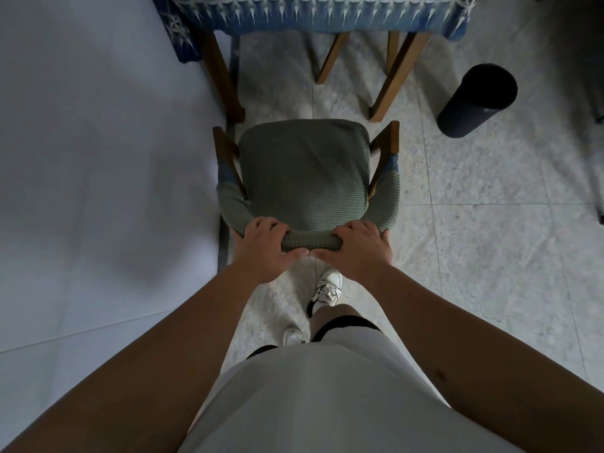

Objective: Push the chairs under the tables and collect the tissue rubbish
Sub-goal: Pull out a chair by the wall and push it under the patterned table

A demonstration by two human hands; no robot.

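A wooden chair (305,171) with a green knitted cover stands in front of me, facing a table (313,14) draped in a blue patterned cloth. The seat's front edge is just short of the table's near legs. My left hand (264,245) grips the left part of the chair's backrest top, fingers curled over it and thumb underneath. My right hand (358,245) grips the right part of the same backrest top in the same way. No tissue shows in view.
A pale wall (98,158) runs close along the chair's left side. A dark cylindrical bin (475,99) stands on the speckled tile floor to the right of the table. Another chair's legs (330,57) show under the table. My white shoes (327,289) are behind the chair.
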